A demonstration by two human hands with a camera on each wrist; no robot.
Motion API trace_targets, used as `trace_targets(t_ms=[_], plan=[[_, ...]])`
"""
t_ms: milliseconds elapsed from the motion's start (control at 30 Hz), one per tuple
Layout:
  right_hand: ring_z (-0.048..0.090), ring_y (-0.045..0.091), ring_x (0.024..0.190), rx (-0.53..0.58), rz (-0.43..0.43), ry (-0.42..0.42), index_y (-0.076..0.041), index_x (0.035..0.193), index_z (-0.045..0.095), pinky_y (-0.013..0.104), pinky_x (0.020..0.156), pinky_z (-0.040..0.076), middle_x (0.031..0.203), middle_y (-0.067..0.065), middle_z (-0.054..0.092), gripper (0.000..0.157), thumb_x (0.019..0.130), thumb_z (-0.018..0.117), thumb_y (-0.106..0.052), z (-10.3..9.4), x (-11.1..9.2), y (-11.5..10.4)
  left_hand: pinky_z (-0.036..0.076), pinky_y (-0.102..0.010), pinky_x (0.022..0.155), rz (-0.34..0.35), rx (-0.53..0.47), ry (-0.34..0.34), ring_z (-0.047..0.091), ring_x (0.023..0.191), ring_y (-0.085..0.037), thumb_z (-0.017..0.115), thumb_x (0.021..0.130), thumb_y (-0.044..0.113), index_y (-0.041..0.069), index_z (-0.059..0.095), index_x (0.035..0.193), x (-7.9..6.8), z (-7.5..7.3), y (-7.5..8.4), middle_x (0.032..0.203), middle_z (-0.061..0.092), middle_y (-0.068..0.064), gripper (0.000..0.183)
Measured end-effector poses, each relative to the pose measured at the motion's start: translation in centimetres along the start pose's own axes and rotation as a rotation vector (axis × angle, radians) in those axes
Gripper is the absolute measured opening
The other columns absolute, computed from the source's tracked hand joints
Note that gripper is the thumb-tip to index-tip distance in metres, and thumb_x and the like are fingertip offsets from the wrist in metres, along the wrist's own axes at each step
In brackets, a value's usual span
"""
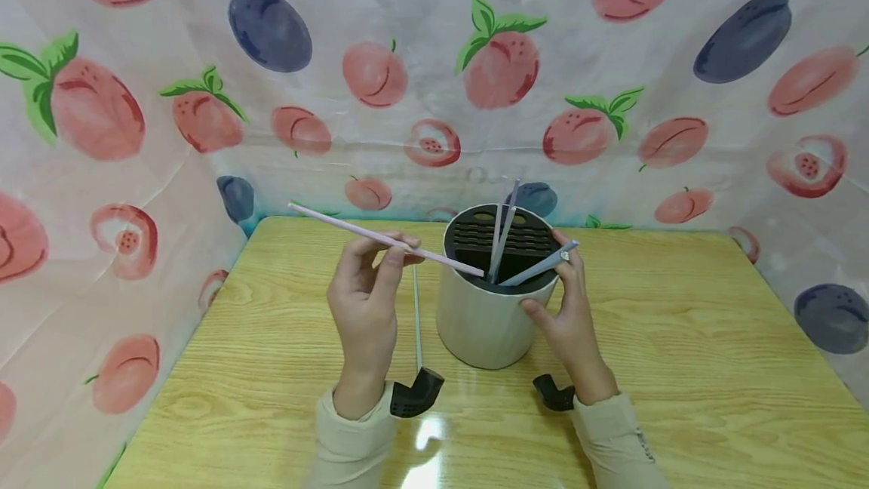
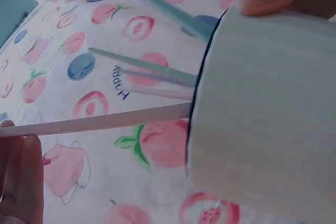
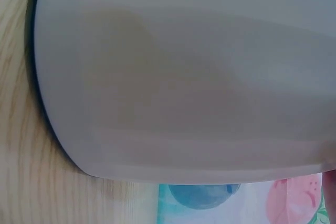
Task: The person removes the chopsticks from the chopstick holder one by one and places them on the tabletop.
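My left hand point(image 1: 370, 293) pinches a pale pink straw point(image 1: 353, 229) between thumb and fingers. The straw slants down to the right, its lower end over the mouth of a round white holder point(image 1: 478, 330) with a black slotted top point(image 1: 505, 229). In the left wrist view the pink straw point(image 2: 105, 121) reaches to the holder's rim. Several straws stand in the holder, among them an upright pinkish one point(image 1: 497, 236) and a bluish one point(image 1: 536, 269) leaning right. My right hand point(image 1: 573, 319) grips the holder's right side near the rim, thumb in front.
A thin pale straw point(image 1: 417, 323) lies on the wooden table point(image 1: 271, 368), left of the holder. Black wrist-camera mounts point(image 1: 417, 393) sit at both cuffs. A fruit-print cloth point(image 1: 434, 81) hangs behind the table and along its sides.
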State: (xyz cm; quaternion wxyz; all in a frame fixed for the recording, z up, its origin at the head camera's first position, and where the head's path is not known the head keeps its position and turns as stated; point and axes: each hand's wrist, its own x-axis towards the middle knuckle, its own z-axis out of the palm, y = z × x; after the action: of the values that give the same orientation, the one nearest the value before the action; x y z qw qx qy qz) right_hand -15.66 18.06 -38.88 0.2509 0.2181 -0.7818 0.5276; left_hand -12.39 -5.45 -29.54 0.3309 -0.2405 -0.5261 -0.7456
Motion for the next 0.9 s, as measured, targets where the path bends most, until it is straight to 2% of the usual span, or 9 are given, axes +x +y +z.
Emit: trace_targets(t_ms=[267,367,467,600,800,900], plan=[[0.008,0.025,0.134,-0.009,0.002,-0.001,-0.013,0.124,0.048,0.059,0.1,0.009,0.146,0.003,0.017,0.065,0.075,0.062,-0.053,0.0,0.0,0.1,0.051,-0.039,0.065,0.06,-0.034,0.165,0.057,0.079,-0.031,0.047,0.089,-0.003,-0.01,0.049,0.101,1.0,-1.4,0.8,0.087,0.056,-0.021,0.013],[0.008,0.025,0.134,-0.001,0.001,-0.001,-0.013,0.125,0.048,0.059,0.1,0.009,0.146,0.006,0.017,0.064,0.076,0.062,-0.052,0.0,0.0,0.1,0.051,-0.038,0.063,0.037,-0.014,0.18,0.056,0.077,-0.031,0.047,0.09,-0.001,-0.011,0.049,0.102,1.2,-1.9,0.6,0.086,0.055,-0.021,0.016],[0.008,0.023,0.134,0.005,0.0,-0.001,-0.014,0.125,0.048,0.059,0.1,0.009,0.146,0.009,0.017,0.064,0.076,0.062,-0.051,0.0,0.1,0.2,0.051,-0.035,0.063,-0.029,0.06,0.163,0.055,0.075,-0.029,0.048,0.09,0.0,-0.01,0.05,0.104,1.3,-2.3,0.3,0.086,0.054,-0.021,0.017],[0.008,0.023,0.134,0.007,0.003,-0.002,-0.014,0.125,0.048,0.059,0.1,0.009,0.146,0.009,0.017,0.063,0.076,0.062,-0.051,0.0,0.0,0.2,0.051,-0.033,0.063,-0.159,0.221,0.109,0.055,0.073,-0.027,0.049,0.091,0.005,-0.004,0.053,0.107,1.3,-3.1,-1.0,0.088,0.054,-0.023,0.019],[0.008,0.022,0.134,0.02,0.017,-0.005,-0.012,0.125,0.048,0.059,0.1,0.009,0.146,0.009,0.017,0.063,0.076,0.062,-0.05,0.0,0.2,-0.8,0.052,-0.033,0.062,-0.366,0.456,-0.028,0.056,0.076,-0.019,0.053,0.09,0.025,0.013,0.057,0.111,0.5,-5.2,-5.4,0.088,0.059,-0.011,0.024],[0.009,0.023,0.134,0.034,0.003,0.0,-0.007,0.123,0.048,0.06,0.099,0.008,0.145,0.011,0.018,0.064,0.077,0.062,-0.05,0.1,0.3,-2.0,0.052,-0.032,0.06,-0.445,0.533,-0.064,0.057,0.073,-0.016,0.053,0.09,0.029,0.018,0.059,0.11,0.0,-5.8,-7.4,0.087,0.061,-0.006,0.024]])
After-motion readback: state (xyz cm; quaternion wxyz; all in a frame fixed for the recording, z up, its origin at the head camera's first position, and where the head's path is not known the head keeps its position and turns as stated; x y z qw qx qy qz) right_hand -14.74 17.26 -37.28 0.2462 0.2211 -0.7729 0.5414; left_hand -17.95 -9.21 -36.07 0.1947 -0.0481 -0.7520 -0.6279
